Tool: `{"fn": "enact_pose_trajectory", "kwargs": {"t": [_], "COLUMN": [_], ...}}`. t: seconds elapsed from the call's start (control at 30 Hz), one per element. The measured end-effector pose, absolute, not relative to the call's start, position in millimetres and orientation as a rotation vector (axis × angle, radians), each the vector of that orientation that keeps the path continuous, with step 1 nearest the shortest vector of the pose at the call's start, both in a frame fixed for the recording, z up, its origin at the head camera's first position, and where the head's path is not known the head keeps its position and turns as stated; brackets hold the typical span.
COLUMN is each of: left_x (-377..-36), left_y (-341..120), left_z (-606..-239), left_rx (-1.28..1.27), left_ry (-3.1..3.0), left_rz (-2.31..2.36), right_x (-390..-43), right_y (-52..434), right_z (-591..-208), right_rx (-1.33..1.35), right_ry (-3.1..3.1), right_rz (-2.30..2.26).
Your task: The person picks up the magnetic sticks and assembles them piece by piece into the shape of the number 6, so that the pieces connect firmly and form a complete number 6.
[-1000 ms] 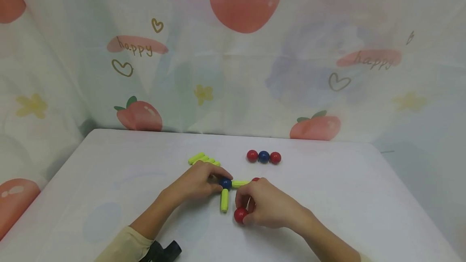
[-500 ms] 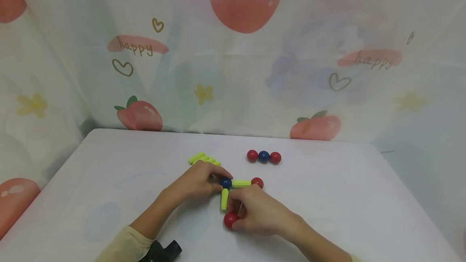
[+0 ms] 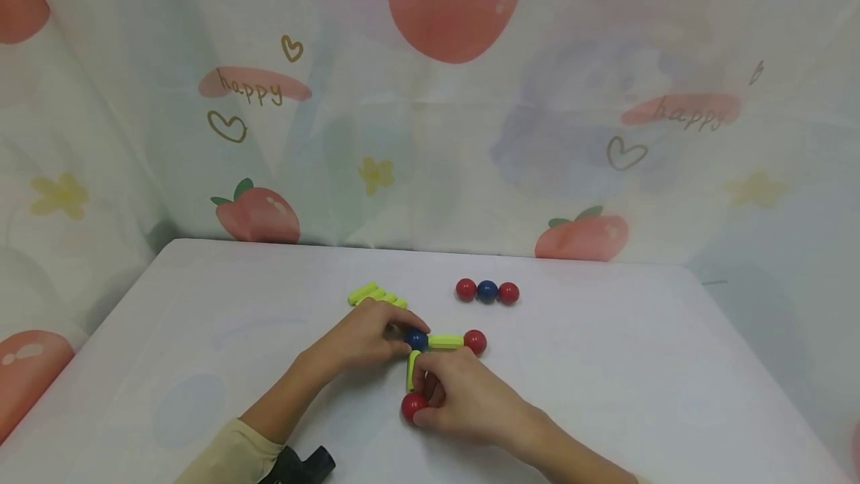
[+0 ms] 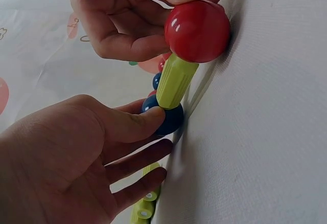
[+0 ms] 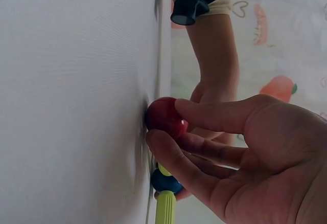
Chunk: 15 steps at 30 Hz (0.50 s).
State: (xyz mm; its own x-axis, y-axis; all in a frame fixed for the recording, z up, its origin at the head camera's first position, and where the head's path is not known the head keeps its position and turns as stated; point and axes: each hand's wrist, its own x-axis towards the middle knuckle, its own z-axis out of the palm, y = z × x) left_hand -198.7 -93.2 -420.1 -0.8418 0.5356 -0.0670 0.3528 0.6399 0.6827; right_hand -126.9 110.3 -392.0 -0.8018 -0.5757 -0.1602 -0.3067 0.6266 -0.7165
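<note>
While the left hand (image 3: 366, 338) pinches the blue ball (image 3: 416, 339), the right hand (image 3: 463, 402) (fingers curled) grips a red ball (image 3: 411, 406) against the green stick (image 4: 175, 81).

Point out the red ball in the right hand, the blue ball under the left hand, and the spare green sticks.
red ball (image 4: 196, 29), left wrist view, its shiny front.
blue ball (image 3: 416, 339), head view, its top.
spare green sticks (image 3: 368, 293), head view, middle of the bundle.

Red ball (image 4: 197, 30) and blue ball (image 4: 166, 118): glossy smooth plastic with highlights; green stick (image 4: 175, 81): matt ribbed plastic; table (image 3: 638, 364): white matt finely woven cloth cover; backdrop (image 3: 430, 133) in upper frame: thin printed cloth.
</note>
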Motion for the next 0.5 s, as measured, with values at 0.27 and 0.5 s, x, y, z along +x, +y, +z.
{"fn": "enact_pose_trajectory", "kwargs": {"t": [0.27, 0.5], "left_x": [-198.6, -198.2], "left_y": [-91.9, -92.3], "left_z": [-419.7, -419.3], "left_rx": [0.694, 0.704], "left_ry": [2.596, 2.597], "left_rz": [0.988, 0.992], "right_x": [-126.9, -127.7], "right_y": [109.6, 109.9], "right_z": [-392.4, -391.7], "right_rx": [-0.679, -0.668], "right_ry": [2.485, 2.480], "right_rz": [-0.993, -0.980]}}
